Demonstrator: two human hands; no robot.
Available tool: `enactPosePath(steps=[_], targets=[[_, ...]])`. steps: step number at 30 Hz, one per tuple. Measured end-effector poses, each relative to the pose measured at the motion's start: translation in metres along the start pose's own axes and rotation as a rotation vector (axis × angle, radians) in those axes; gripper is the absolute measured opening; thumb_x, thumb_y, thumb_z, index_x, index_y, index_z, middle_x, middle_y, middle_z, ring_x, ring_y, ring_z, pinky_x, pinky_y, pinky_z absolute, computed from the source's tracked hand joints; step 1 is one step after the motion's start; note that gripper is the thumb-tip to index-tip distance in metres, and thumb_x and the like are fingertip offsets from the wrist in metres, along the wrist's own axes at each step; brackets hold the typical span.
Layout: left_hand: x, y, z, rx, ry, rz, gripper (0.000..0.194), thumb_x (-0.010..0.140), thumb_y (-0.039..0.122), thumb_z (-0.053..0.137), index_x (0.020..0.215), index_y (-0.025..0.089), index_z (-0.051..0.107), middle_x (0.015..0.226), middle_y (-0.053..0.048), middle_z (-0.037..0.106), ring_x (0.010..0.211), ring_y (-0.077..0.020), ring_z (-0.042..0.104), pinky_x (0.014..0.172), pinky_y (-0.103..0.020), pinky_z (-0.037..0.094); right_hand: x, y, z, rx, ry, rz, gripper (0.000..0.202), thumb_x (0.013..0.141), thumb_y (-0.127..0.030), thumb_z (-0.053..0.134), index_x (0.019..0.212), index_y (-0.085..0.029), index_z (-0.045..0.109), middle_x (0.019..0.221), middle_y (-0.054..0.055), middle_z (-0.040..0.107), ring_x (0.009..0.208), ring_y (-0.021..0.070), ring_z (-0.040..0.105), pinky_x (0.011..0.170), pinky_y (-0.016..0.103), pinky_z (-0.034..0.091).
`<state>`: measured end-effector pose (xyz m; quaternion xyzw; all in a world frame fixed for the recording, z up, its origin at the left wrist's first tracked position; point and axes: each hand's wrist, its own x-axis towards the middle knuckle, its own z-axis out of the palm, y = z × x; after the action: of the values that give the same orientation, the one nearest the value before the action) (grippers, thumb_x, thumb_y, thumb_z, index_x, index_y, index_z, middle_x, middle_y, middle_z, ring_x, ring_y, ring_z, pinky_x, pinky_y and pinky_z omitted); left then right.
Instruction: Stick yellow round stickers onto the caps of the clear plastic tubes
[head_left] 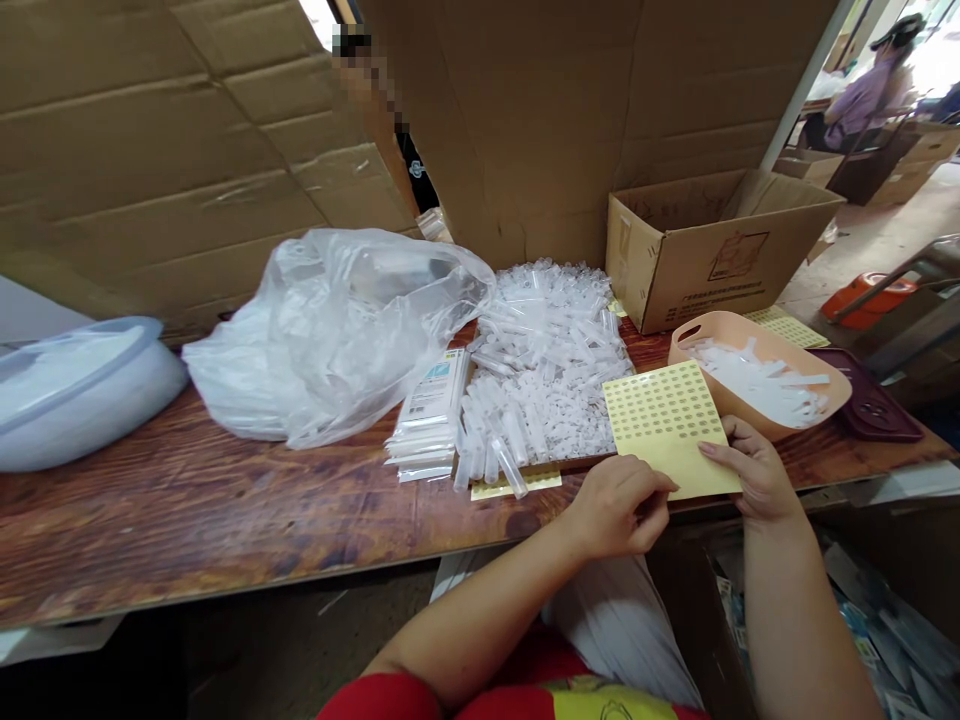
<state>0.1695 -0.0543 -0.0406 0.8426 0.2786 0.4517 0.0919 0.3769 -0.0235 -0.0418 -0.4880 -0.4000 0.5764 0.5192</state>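
A yellow sheet of small round stickers (664,415) is held up at the front edge of the table, tilted, with rows of dark marks on its upper part and a bare lower part. My right hand (752,468) grips its right edge, thumb on the front. My left hand (621,505) is closed at the sheet's lower left edge, fingertips pressed together; anything between them is too small to make out. Just beyond lies a tray heaped with clear plastic tubes and small clear pieces (544,370). To the right, a peach basket (836,375) holds white strips.
Left of the tray are stacked printed packets (431,415), a large clear plastic bag (330,330) and a pale blue basin (97,410). An open cardboard box (720,270) stands behind the basket, beside a dark red lid (877,400). A person sits at the far right.
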Motion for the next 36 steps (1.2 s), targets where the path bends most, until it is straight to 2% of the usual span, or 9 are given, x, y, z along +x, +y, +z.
enactPosePath(steps=[5,10,21,29,36], targets=[[-0.0010,-0.0010,0.0008,-0.004,-0.009,-0.018,0.014,0.084,0.015,0.050,0.092,0.018,0.060,0.068,-0.001,0.065,0.061,-0.0141,0.060,0.059,-0.028,0.046,-0.0023,-0.0026,0.0010,0.006,-0.002,0.017,0.049,0.053,-0.047,0.093,0.067,-0.024,0.052,0.071,-0.001,0.066,0.060,0.0173,0.059,0.056,0.031,0.051],[0.0010,-0.0001,-0.0001,-0.026,0.035,0.012,0.013,0.083,0.013,0.051,0.091,0.017,0.060,0.066,0.000,0.064,0.058,-0.0130,0.057,0.057,-0.027,0.044,-0.0015,-0.0010,-0.0003,0.009,-0.021,-0.016,0.047,0.057,-0.046,0.092,0.068,-0.024,0.052,0.071,-0.001,0.066,0.059,0.0166,0.060,0.054,0.029,0.052],[0.0013,-0.0002,-0.0005,-0.043,0.060,0.016,0.014,0.081,0.012,0.052,0.091,0.018,0.060,0.066,0.001,0.064,0.057,-0.0124,0.057,0.056,-0.026,0.044,-0.0017,-0.0033,0.0023,0.130,-0.002,-0.007,0.050,0.045,-0.041,0.100,0.063,-0.020,0.059,0.067,-0.002,0.069,0.057,0.0128,0.062,0.050,0.021,0.052],[0.0010,-0.0001,-0.0004,-0.029,0.063,0.017,0.014,0.082,0.012,0.051,0.091,0.018,0.061,0.066,0.001,0.065,0.058,-0.0128,0.059,0.056,-0.026,0.045,-0.0015,-0.0025,0.0030,0.135,0.031,0.030,0.053,0.040,-0.042,0.101,0.063,-0.020,0.059,0.067,0.000,0.071,0.057,0.0141,0.063,0.050,0.022,0.053],[0.0008,0.0004,-0.0006,-0.033,0.093,0.030,0.014,0.082,0.012,0.052,0.090,0.018,0.060,0.065,0.001,0.064,0.056,-0.0125,0.057,0.055,-0.026,0.044,-0.0017,-0.0012,0.0003,0.143,0.010,0.015,0.050,0.044,-0.040,0.100,0.065,-0.021,0.059,0.068,0.000,0.072,0.057,0.0149,0.065,0.050,0.023,0.054]])
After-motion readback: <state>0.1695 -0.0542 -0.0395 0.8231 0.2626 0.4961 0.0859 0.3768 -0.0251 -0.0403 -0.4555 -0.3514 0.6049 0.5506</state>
